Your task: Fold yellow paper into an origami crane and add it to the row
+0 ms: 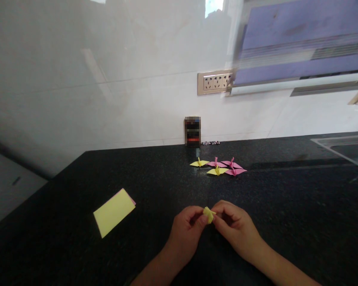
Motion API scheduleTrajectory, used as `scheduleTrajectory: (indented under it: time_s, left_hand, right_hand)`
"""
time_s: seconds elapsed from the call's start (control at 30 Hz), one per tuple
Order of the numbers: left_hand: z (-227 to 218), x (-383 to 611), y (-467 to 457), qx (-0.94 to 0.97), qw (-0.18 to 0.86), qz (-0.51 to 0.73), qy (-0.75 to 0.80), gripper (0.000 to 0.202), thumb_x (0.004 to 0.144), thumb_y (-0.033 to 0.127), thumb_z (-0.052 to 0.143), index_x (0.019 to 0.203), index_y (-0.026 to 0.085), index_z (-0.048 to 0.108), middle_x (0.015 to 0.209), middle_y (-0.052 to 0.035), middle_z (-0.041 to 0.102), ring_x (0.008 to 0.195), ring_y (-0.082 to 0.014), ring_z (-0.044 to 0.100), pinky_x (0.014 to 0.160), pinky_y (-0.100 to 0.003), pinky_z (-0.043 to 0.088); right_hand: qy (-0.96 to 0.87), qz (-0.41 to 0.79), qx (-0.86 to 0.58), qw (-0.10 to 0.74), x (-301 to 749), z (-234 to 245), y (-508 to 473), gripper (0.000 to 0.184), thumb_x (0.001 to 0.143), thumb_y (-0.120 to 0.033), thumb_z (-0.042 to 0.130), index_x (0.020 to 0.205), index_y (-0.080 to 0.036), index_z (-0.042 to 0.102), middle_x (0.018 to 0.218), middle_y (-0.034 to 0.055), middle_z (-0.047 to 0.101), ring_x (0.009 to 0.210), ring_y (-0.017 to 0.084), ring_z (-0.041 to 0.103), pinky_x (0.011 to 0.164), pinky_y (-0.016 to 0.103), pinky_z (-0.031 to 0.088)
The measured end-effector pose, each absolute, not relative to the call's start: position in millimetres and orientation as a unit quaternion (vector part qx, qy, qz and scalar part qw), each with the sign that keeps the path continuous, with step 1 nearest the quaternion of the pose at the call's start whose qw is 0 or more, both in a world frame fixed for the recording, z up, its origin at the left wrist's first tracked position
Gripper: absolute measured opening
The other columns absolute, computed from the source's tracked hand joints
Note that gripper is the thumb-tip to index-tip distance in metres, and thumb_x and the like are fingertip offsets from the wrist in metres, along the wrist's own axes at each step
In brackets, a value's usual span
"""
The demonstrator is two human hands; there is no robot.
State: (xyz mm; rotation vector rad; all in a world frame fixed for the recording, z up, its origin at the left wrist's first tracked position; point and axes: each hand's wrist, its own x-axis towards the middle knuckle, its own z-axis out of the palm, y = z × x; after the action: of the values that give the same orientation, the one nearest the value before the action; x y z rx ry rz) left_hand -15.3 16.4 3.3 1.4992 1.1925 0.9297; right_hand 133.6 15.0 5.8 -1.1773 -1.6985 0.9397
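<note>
A small folded piece of yellow paper point(209, 215) is pinched between both my hands just above the black countertop point(286, 222). My left hand point(186, 228) grips its left side with thumb and fingers closed. Closed on its right side is my right hand point(234, 226). Several finished paper cranes, yellow point(199, 163) and pink point(233, 168), sit in a cluster farther back on the counter. A stack of yellow and pink paper sheets point(113, 211) lies to the left of my hands.
A small dark box point(192, 131) stands against the white wall at the back of the counter, below a socket strip point(215, 82). A sink edge point(346, 149) shows at the far right. A range hood point(301, 47) hangs upper right.
</note>
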Motion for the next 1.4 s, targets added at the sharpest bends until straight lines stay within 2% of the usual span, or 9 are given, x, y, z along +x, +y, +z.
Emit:
scheduleTrajectory:
  time_s: [0.13,0.3,0.4,0.67,0.73,0.87,1.07,1.23,1.4]
  left_hand:
    - [6.2,-17.5,14.1,0.646,0.373,0.436,0.504,0.012,0.07,0.029,0.057,0.073,0.017,0.058,0.073,-0.002,0.054,0.067,-0.0126,0.051,0.059,-0.022,0.04]
    - [8.5,-17.0,11.9,0.675,0.395,0.417,0.464,0.014,0.066,0.028,0.062,0.075,0.017,0.059,0.077,-0.0035,0.057,0.069,-0.0136,0.053,0.06,-0.022,0.042]
    - [9.0,-17.7,12.8,0.675,0.392,0.414,0.468,0.011,0.069,0.026,0.058,0.075,0.017,0.059,0.077,-0.0036,0.058,0.07,-0.0138,0.054,0.06,-0.022,0.042]
    - [13.4,-21.7,13.6,0.742,0.309,0.405,0.436,0.013,0.077,0.015,0.047,0.08,0.016,0.06,0.077,-0.0045,0.06,0.073,-0.0132,0.054,0.068,-0.024,0.042]
    - [12.2,-22.6,13.9,0.753,0.292,0.403,0.43,0.014,0.076,0.014,0.047,0.079,0.016,0.061,0.076,-0.0051,0.06,0.073,-0.0131,0.055,0.068,-0.024,0.043]
    - [8.6,-23.8,15.0,0.759,0.274,0.415,0.421,0.014,0.075,0.014,0.049,0.078,0.016,0.063,0.077,-0.0058,0.061,0.072,-0.0127,0.055,0.066,-0.023,0.044]
    - [9.7,-23.4,15.5,0.754,0.266,0.417,0.432,0.013,0.074,0.015,0.051,0.075,0.016,0.064,0.073,-0.0059,0.06,0.068,-0.0123,0.055,0.063,-0.022,0.044]
    - [11.6,-23.3,15.9,0.756,0.27,0.402,0.441,0.015,0.076,0.016,0.049,0.075,0.014,0.064,0.073,-0.0068,0.059,0.068,-0.0125,0.055,0.062,-0.022,0.043]
    - [10.7,-23.4,15.6,0.756,0.274,0.397,0.443,0.015,0.076,0.016,0.049,0.075,0.014,0.064,0.072,-0.0063,0.059,0.068,-0.0123,0.054,0.063,-0.022,0.043]
  right_hand:
    - [-0.721,0.287,-0.48,0.409,135.6,4.3,13.0,0.014,0.076,-0.02,0.049,0.064,-0.016,0.055,0.061,0.0022,0.053,0.054,0.012,0.049,0.052,0.024,0.038]
    - [-0.755,0.247,-0.464,0.391,137.0,2.2,11.8,0.013,0.077,-0.02,0.048,0.067,-0.017,0.056,0.062,0.003,0.053,0.055,0.013,0.05,0.052,0.024,0.039]
    - [-0.77,0.248,-0.444,0.387,137.4,5.1,10.9,0.013,0.078,-0.019,0.046,0.069,-0.018,0.055,0.063,0.0027,0.054,0.057,0.013,0.051,0.053,0.024,0.04]
    - [-0.795,0.241,-0.403,0.384,138.3,8.4,10.3,0.01,0.079,-0.015,0.044,0.079,-0.018,0.054,0.072,0.0037,0.054,0.067,0.014,0.052,0.06,0.026,0.042]
    - [-0.786,0.237,-0.412,0.395,138.4,7.1,10.5,0.01,0.078,-0.015,0.046,0.085,-0.018,0.053,0.075,0.004,0.054,0.066,0.014,0.052,0.059,0.026,0.043]
    - [-0.781,0.217,-0.414,0.413,138.2,5.9,11.2,0.026,0.077,-0.015,0.047,0.102,-0.019,0.049,0.088,0.007,0.055,0.068,0.014,0.053,0.061,0.027,0.046]
    - [-0.788,0.205,-0.411,0.41,137.0,6.6,11.2,0.013,0.077,-0.014,0.048,0.087,-0.02,0.053,0.08,0.0051,0.056,0.07,0.015,0.053,0.061,0.027,0.045]
    - [-0.786,0.213,-0.418,0.403,137.7,6.6,10.4,0.026,0.076,-0.013,0.049,0.101,-0.019,0.048,0.09,0.0071,0.053,0.072,0.014,0.052,0.064,0.027,0.045]
    - [-0.79,0.218,-0.417,0.391,138.0,6.7,10.8,0.014,0.077,-0.013,0.047,0.089,-0.02,0.052,0.083,0.0051,0.054,0.073,0.015,0.052,0.064,0.027,0.044]
